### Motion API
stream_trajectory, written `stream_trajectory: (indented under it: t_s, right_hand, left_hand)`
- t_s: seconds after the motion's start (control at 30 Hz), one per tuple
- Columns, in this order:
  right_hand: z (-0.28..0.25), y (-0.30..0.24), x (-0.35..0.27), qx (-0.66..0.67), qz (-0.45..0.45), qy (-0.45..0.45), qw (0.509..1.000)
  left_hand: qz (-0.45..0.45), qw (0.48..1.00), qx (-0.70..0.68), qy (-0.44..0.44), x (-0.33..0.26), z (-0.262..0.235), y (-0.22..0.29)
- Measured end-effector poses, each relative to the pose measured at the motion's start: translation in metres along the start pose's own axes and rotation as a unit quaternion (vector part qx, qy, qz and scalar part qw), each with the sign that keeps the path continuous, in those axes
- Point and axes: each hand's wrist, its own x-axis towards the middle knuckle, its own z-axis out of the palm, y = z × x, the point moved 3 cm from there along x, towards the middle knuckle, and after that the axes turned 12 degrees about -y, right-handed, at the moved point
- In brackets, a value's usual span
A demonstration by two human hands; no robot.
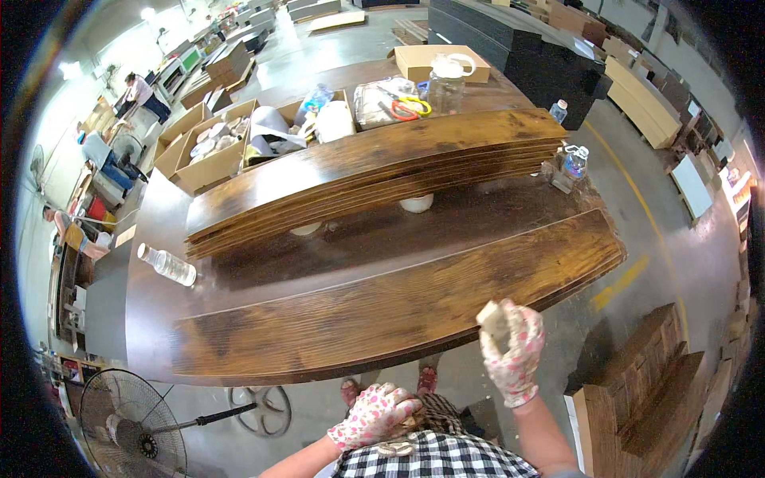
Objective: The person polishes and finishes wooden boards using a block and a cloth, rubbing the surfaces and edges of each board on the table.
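My right hand (516, 354), in a white glove with pink spots, is closed around a small pale piece (488, 312), possibly folded cloth or a pad. It hovers by the near edge of a dark brown wood-grain board (382, 307) lying along the table's front. My left hand (376, 414), gloved alike, is held in front of my waist by the checked cloth (430, 454), fingers curled together; whatever they may hold is hidden. Beyond the board rests a stack of similar boards (374, 169), raised on round white supports (417, 204).
Clear bottles stand at the table's left (167, 265) and right (570, 169). Behind the stack are open cartons (209, 163), scissors (408, 109), a jug (446, 84) and a flat box. A fan (131, 426) stands lower left; brown panels (637, 390) lie lower right. Other people work far left.
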Motion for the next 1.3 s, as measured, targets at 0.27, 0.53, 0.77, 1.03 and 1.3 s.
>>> stream_trajectory:
  t_s: [0.27, 0.53, 0.77, 1.03, 1.3]
  right_hand:
    - [0.069, -0.166, -0.013, 0.155, -0.132, -0.144, 0.968]
    - [0.055, -0.176, 0.001, -0.039, 0.044, 0.037, 0.998]
    - [0.122, -0.328, -0.021, 0.141, -0.140, -0.128, 0.972]
    - [0.134, -0.361, -0.007, 0.095, -0.166, -0.130, 0.973]
    - [0.185, -0.506, 0.011, 0.204, -0.371, -0.145, 0.894]
  left_hand:
    - [-0.007, 0.997, 0.056, -0.052, -0.091, -0.006, -0.057]
    - [0.042, 0.999, -0.008, -0.031, -0.186, -0.018, -0.094]
    - [0.037, 0.976, -0.199, 0.085, -0.222, -0.008, -0.112]
    - [0.004, 0.998, -0.058, 0.027, -0.270, -0.020, -0.118]
    - [-0.060, 0.959, -0.207, 0.183, -0.294, 0.012, -0.133]
